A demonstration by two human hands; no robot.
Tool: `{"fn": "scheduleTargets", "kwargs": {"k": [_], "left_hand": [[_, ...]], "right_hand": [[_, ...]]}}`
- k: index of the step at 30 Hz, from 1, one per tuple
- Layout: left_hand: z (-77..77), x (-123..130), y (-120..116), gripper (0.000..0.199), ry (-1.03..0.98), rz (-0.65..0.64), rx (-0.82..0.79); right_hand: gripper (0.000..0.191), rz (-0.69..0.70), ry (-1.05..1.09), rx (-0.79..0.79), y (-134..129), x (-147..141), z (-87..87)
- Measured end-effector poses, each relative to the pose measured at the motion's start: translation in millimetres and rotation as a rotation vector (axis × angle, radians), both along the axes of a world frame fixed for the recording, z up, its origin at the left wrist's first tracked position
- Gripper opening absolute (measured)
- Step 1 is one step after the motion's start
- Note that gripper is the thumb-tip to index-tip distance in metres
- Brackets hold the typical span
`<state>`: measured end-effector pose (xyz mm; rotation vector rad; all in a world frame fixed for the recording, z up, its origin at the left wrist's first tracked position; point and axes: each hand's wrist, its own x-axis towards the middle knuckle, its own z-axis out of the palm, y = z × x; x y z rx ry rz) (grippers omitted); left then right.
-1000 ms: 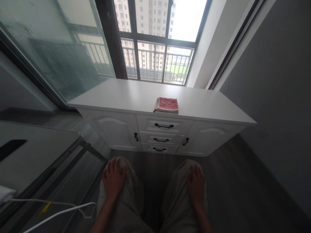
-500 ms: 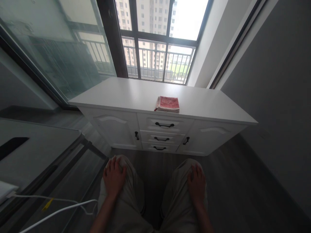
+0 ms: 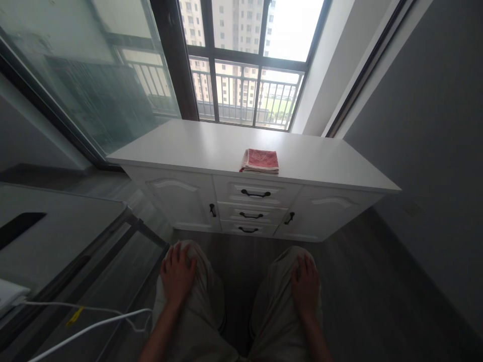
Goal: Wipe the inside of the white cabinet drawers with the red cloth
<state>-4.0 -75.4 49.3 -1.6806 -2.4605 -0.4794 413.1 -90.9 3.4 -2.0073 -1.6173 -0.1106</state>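
My left hand (image 3: pixel 177 275) lies flat on my left knee, its fingers spread over the light trousers (image 3: pixel 204 314). On the other knee rests my right hand (image 3: pixel 306 285), open too, with nothing in it. Ahead of both knees stands a white cabinet (image 3: pixel 324 161). A folded red towel (image 3: pixel 260 160) with a pale border lies near the front edge of its top, out of contact with either hand.
The cabinet front has several drawers and doors with black handles (image 3: pixel 255 193). At left stands a desk (image 3: pixel 86 216) bearing a dark flat object (image 3: pixel 22 223). A white cable (image 3: pixel 90 327) hangs beside my left leg. Behind the cabinet are a glass panel (image 3: pixel 113 85) and a window (image 3: pixel 241 70).
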Motion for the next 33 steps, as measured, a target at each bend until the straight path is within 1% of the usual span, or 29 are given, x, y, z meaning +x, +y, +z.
{"fn": "scheduleTargets", "kwargs": {"k": [13,25,33], "left_hand": [[-0.5,-1.0,-0.9,0.05,-0.022,-0.009,0.01],[-3.5,-2.7,0.2,0.049,-0.024,0.007,0.007],[-1.4,-1.6,0.1,0.049,-0.023,0.002,0.009]], "right_hand": [[0.058,-0.001,0.011,-0.001,0.2,0.4,0.8],[0.057,0.008,-0.022,0.024,0.1,4.1,-5.1],[0.058,0.013,-0.022,0.032,-0.3,3.9,-4.1]]}}
